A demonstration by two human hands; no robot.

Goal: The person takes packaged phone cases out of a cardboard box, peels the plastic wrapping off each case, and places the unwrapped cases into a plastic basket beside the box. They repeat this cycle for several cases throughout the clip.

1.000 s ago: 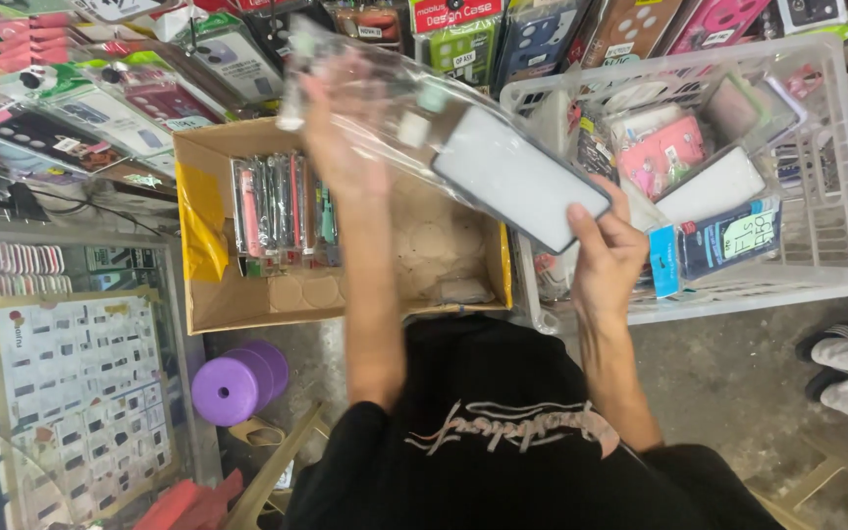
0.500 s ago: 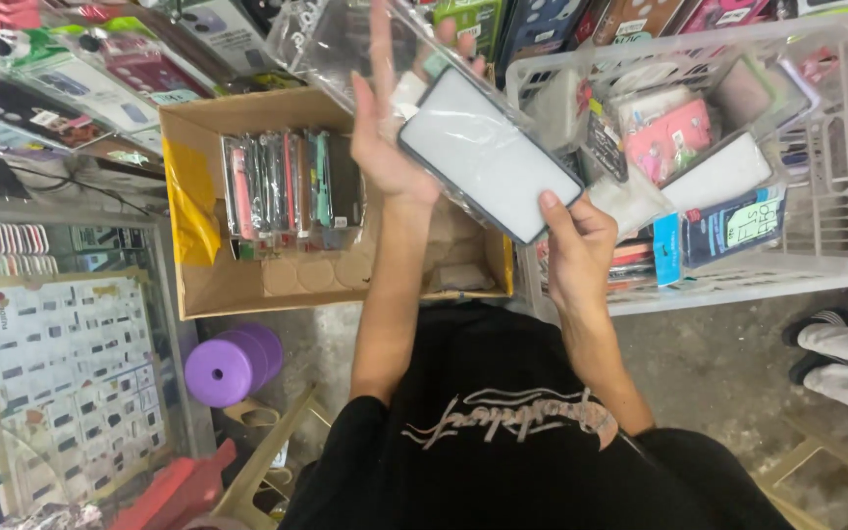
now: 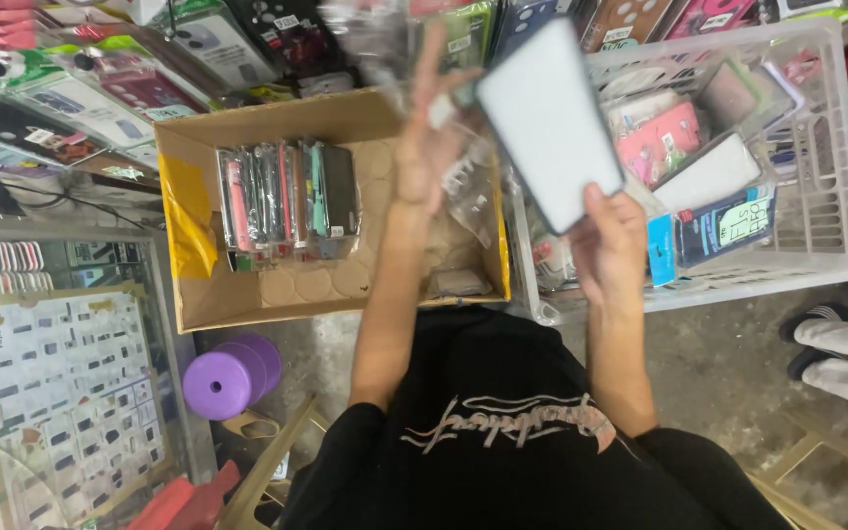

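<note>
Two hands are raised over the cardboard box: the right hand pinches the lower edge of a white-faced, dark-rimmed phone case, tilting it up as if for a look, while the left hand, fingers spread, grips a blurred clear plastic sleeve. Upright packaged cases are filed in a row in the box, and pink, white and blue packs lie loose in the white plastic basket on the right

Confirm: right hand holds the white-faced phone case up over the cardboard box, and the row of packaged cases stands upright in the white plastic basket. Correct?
Not quite. The head view shows the row of packaged cases standing upright in the cardboard box, not the white plastic basket. The rest holds: the right hand holds the white-faced phone case up.
</note>
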